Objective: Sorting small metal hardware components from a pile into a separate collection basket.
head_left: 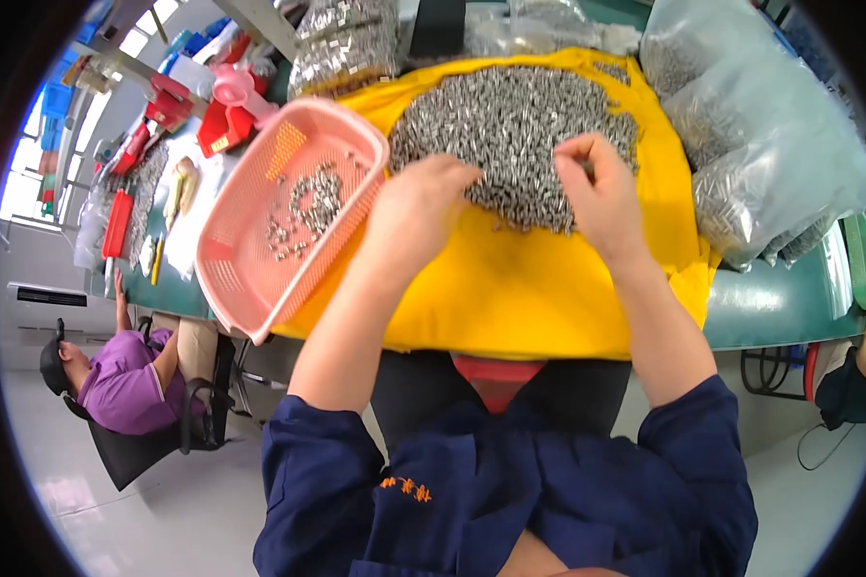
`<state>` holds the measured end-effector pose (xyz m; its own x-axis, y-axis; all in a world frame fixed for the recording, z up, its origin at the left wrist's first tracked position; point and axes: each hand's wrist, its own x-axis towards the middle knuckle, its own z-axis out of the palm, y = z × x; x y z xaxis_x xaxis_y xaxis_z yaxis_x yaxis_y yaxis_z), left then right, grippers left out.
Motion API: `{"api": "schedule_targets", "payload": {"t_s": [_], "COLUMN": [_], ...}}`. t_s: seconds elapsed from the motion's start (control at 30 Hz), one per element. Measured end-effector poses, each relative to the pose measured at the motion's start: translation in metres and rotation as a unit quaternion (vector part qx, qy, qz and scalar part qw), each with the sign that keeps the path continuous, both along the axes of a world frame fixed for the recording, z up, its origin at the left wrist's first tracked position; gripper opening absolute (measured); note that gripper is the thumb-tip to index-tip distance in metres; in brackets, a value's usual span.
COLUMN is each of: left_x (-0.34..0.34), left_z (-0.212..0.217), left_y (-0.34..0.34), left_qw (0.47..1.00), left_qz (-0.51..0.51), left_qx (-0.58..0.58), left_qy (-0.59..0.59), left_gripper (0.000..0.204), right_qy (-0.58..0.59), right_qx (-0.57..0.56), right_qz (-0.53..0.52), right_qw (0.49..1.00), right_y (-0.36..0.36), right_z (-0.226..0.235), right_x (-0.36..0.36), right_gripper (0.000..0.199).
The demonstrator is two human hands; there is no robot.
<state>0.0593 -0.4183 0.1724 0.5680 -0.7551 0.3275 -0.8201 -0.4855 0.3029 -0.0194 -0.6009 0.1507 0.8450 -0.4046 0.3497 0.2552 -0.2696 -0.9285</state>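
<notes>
A wide heap of small silvery metal parts [520, 115] lies on a yellow cloth [520, 288] in front of me. My left hand [419, 212] is over the heap's left edge, close to the basket rim; its fingers point right and are blurred, so their grip is unclear. Over the right side of the heap, my right hand [601, 197] has thumb and forefinger curled toward each other in a pinch. Whatever those fingertips hold is too small to make out. To the left a pink plastic basket [236, 240] stands tilted, with a loose cluster of shiny metal parts [313, 202] inside.
Clear plastic bags of metal parts [751, 144] crowd the right side. More bagged parts [346, 43] and a black object [438, 27] stand behind the heap. Red bins [226, 130] lie on the green table [770, 308] at left. A seated person in purple [135, 385] is further left.
</notes>
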Motion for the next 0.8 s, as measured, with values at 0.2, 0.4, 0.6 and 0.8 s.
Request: {"api": "schedule_targets", "payload": {"t_s": [0.2, 0.4, 0.6, 0.8], "left_x": [0.017, 0.023, 0.029, 0.033], "left_z": [-0.024, -0.026, -0.032, -0.022], "left_y": [-0.014, -0.022, -0.017, -0.026], "left_qw": [0.996, 0.994, 0.997, 0.994], "left_qz": [0.013, -0.006, -0.001, -0.019], "left_qx": [0.091, 0.089, -0.001, -0.1], "left_qy": [0.009, 0.057, 0.083, 0.039], "left_gripper": [0.03, 0.019, 0.013, 0.016], "right_qy": [0.003, -0.019, -0.01, -0.009], "right_qx": [-0.041, -0.031, -0.036, -0.035], "right_qz": [0.002, 0.0, -0.005, -0.004], "right_qw": [0.999, 0.999, 0.999, 0.999], "right_y": [0.011, 0.005, 0.007, 0.006], "right_z": [-0.001, -0.006, -0.004, -0.006], "right_x": [-0.006, -0.005, -0.001, 0.001], "right_gripper": [0.005, 0.004, 0.005, 0.005]}}
